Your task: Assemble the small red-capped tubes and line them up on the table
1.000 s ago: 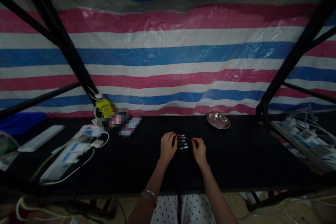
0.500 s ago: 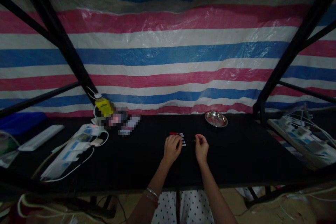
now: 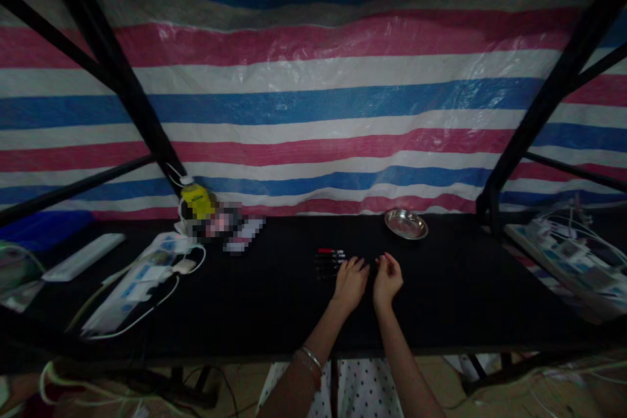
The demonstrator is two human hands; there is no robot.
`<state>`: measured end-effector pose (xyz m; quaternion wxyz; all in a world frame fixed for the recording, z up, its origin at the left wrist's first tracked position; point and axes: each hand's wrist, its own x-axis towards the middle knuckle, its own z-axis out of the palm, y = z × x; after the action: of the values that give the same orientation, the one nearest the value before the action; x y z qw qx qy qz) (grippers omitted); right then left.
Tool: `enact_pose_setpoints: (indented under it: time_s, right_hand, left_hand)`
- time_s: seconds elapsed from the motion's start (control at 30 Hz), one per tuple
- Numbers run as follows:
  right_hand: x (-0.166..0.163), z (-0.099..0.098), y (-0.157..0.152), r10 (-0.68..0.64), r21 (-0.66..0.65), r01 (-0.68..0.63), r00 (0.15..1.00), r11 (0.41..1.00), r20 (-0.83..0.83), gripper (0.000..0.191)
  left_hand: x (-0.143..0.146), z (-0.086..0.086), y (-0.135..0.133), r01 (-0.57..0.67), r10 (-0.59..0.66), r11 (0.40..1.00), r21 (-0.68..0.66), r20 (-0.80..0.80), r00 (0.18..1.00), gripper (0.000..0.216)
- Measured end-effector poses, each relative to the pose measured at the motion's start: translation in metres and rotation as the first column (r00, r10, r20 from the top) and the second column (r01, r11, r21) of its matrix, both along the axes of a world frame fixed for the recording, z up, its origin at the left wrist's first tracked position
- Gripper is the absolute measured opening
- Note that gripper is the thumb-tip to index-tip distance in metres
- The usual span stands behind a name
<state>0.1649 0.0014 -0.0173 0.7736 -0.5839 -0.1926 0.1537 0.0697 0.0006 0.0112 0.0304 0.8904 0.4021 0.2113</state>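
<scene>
A short row of slim pieces lies on the black table, one red with a silver end (image 3: 330, 251) at the far side and several black ones with silver ends (image 3: 327, 262) below it. My left hand (image 3: 351, 286) is palm down just right of this row, its fingers stretched and slightly apart, with nothing visible in them. Close beside it, my right hand (image 3: 387, 282) has thumb and fingers pinched together. Something small and dark shows at those fingertips, too dim to name. Beyond my right hand sits a round, shallow metal dish (image 3: 406, 225).
White power strips with cables lie at the left (image 3: 132, 284) and right (image 3: 573, 261). A yellow-labelled bottle (image 3: 197, 201) stands at the back left beside blurred items. A striped plastic sheet (image 3: 323, 101) hangs behind the table, between black frame posts (image 3: 533, 104).
My left hand has moved right, off the row of slim pieces, uncovering them, and is now close to my right hand. My right hand has shifted slightly right, still pinched.
</scene>
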Motion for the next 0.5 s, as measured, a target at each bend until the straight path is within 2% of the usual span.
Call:
enact_pose_setpoints:
  time_s: [0.1,0.23,0.5]
  right_hand:
    - [-0.001,0.001,0.0,0.03,0.015,-0.029,0.999,0.999,-0.031,0.044]
    - [-0.003,0.004,-0.002,0.06,0.02,-0.059,0.997,0.998,-0.056,0.043]
    - [-0.007,0.009,-0.003,0.143,0.046,-0.139,0.986,0.989,-0.091,0.048]
  left_hand:
    - [0.0,0.001,0.0,-0.007,0.005,1.0,-0.03,-0.063,0.998,0.029]
    - [-0.004,0.0,-0.003,0.041,-0.042,0.999,-0.024,-0.048,0.998,0.029]
    - [-0.008,-0.014,0.0,0.046,-0.056,0.997,0.07,0.16,0.986,0.042]
